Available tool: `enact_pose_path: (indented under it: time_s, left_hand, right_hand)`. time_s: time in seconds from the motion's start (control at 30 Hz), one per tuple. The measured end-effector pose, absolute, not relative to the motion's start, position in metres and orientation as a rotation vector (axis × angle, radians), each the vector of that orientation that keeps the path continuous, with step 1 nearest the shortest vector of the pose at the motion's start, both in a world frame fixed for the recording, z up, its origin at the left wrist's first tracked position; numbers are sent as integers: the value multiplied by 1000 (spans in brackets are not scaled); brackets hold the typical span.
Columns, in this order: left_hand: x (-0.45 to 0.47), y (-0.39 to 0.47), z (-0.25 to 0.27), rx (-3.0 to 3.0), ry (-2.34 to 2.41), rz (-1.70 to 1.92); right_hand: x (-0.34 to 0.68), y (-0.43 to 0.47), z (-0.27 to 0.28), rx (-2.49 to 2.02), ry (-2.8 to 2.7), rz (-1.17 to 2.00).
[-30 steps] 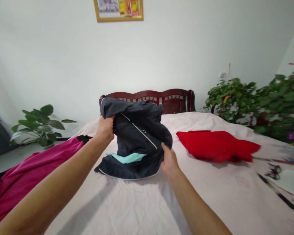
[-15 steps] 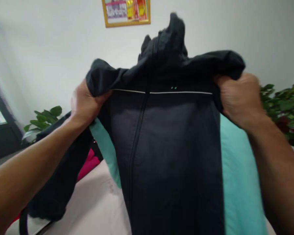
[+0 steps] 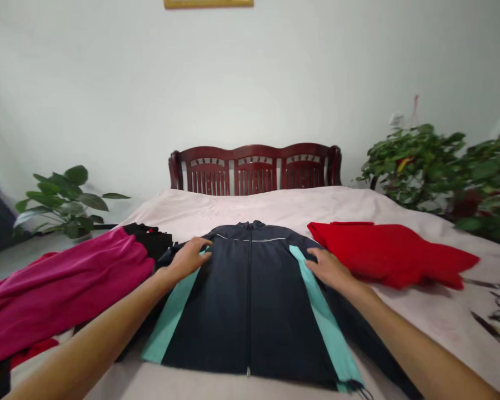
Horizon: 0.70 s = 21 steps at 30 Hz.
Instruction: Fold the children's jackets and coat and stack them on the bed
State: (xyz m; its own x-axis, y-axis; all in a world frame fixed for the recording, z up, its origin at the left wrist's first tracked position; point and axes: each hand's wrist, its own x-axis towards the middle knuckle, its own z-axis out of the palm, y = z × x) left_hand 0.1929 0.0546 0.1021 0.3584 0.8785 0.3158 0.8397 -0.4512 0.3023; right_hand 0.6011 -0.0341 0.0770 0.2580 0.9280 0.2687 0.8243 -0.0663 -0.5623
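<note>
A dark navy zip-up jacket (image 3: 229,300) lies front side up on the pink-white bed cover, its collar toward the headboard. Turquoise panels run down both sides, and a thin white line crosses the chest. My left hand (image 3: 190,258) rests at the jacket's left shoulder area, thumb and fingers apart. On the opposite side, my right hand (image 3: 327,268) is at the top of the turquoise panel, its fingers also spread. Neither hand grips the cloth. My forearms partly cover the sleeves.
Magenta clothing (image 3: 75,278) lies at the left beside a black garment (image 3: 152,243). A folded red garment (image 3: 391,253) is on the right. Behind the bed cover (image 3: 250,203) rises a dark wooden headboard (image 3: 256,161). Leafy plants (image 3: 62,194) stand at both sides.
The jacket, held up by the shoulders in both hands before, is now spread flat on the bed. Both hands have come down and loosened their grip. The view shows more of the bed.
</note>
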Motion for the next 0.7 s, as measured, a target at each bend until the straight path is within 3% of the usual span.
enact_pose_path:
  time_s: [0.13, 0.3, 0.57, 0.7]
  left_hand:
    - [183, 18, 39, 2434, 1533, 537]
    - [172, -17, -5, 2506, 1711, 391]
    - [150, -40, -23, 2530, 1681, 492]
    - [154, -48, -15, 2589, 1650, 460]
  right_hand:
    - [579, -85, 20, -2134, -1871, 174]
    - [568, -107, 6, -2239, -2084, -123]
    - [568, -89, 42, -2384, -2107, -216]
    - [519, -83, 49, -2200, -2050, -159]
